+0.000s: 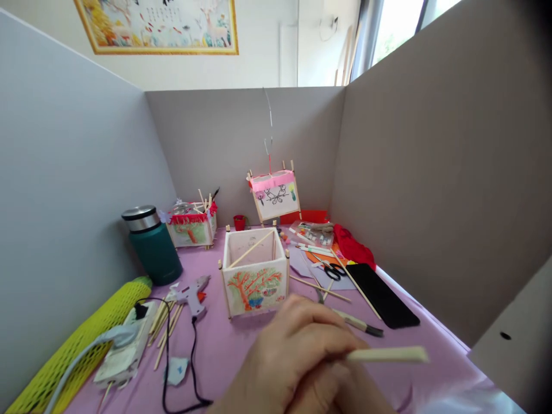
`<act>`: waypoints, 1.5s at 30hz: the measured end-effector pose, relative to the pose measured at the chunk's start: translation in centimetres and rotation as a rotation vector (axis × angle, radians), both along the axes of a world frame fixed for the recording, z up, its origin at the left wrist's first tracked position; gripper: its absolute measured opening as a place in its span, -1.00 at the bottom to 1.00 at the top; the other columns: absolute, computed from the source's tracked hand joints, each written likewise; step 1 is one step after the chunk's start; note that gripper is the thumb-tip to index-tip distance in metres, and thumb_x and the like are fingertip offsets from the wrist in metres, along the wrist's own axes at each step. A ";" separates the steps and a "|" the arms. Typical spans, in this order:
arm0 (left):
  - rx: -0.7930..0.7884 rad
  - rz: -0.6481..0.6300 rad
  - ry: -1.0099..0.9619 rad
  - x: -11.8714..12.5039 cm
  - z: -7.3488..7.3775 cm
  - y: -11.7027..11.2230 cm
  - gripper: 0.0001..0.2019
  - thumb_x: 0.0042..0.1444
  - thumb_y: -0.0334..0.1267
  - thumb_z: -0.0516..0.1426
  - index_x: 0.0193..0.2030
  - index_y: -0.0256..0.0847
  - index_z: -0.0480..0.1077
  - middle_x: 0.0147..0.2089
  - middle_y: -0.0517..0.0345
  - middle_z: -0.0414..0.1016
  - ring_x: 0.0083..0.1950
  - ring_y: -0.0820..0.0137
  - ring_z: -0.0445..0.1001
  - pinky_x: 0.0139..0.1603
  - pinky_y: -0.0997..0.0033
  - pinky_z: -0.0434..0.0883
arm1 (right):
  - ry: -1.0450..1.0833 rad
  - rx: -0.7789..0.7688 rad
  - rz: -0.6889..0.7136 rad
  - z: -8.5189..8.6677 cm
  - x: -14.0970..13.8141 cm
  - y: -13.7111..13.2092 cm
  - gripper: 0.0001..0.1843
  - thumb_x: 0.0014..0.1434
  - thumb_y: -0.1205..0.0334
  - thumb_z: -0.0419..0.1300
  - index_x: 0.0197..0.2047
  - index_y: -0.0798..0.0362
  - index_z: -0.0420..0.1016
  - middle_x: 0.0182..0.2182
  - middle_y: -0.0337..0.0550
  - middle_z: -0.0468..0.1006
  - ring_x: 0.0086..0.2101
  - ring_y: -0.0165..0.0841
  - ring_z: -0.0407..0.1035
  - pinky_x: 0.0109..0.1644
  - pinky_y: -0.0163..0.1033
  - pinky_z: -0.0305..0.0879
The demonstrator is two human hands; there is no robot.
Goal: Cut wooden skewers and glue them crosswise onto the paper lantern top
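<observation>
A pale wooden stick (388, 355) points out to the right from my two hands, which overlap at the bottom centre. My left hand (293, 339) lies on top, its fingers curled over the near end of the stick. Beneath it my right hand (345, 385) is closed at the same end, its fingertips mostly covered. Just beyond them stands an open white box lantern (256, 290) with wooden corner posts and a drawn orange tree. One loose stick (252, 248) rests slantwise across its open top. A tool with a pale handle (357, 322) lies right of my hands.
Left are a hot glue gun (194, 296), sticks (166, 322), power strip (129, 345), yellow mesh (81, 345) and green bottle (153, 247). Behind are a fringed box (190, 230) and pink-topped lantern (276, 195). Scissors (334, 270) and a black phone-like slab (383, 293) lie right; grey panels enclose the table.
</observation>
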State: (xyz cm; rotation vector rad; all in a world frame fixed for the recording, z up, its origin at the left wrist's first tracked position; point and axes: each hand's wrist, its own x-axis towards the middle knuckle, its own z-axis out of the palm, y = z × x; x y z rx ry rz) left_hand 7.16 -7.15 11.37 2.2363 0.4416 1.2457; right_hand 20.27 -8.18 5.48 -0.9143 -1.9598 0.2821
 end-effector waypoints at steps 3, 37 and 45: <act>0.111 0.066 0.233 -1.3 2.2 0.7 -0.74 0.20 -0.38 0.01 -0.07 -0.10 0.45 -0.17 0.08 0.54 -0.17 0.29 0.42 -0.12 0.29 0.38 | 0.009 0.066 0.005 0.7 0.3 1.0 -0.73 0.31 0.19 -0.10 -0.21 -0.05 0.43 -0.40 -0.13 0.52 -0.42 -0.29 0.42 -0.46 -0.25 0.34; -0.033 0.087 0.857 -9.6 6.1 23.4 -0.80 0.15 -0.30 0.14 -0.14 -0.12 0.57 -0.22 0.10 0.58 -0.23 0.47 0.49 -0.21 0.56 0.37 | -0.038 -0.066 0.048 1.2 4.0 15.1 -0.68 0.20 0.11 0.19 0.02 -0.06 0.38 -0.39 -0.24 0.46 -0.46 -0.41 0.32 -0.43 -0.31 0.27; -0.034 0.055 0.908 -9.5 6.6 23.4 -0.80 0.14 -0.34 0.14 -0.14 -0.13 0.57 -0.26 0.13 0.57 -0.28 0.49 0.46 -0.26 0.57 0.33 | -0.022 -0.042 0.045 0.9 3.3 15.6 -0.74 0.22 0.18 0.17 0.00 -0.04 0.39 -0.43 -0.25 0.43 -0.49 -0.44 0.28 -0.45 -0.32 0.25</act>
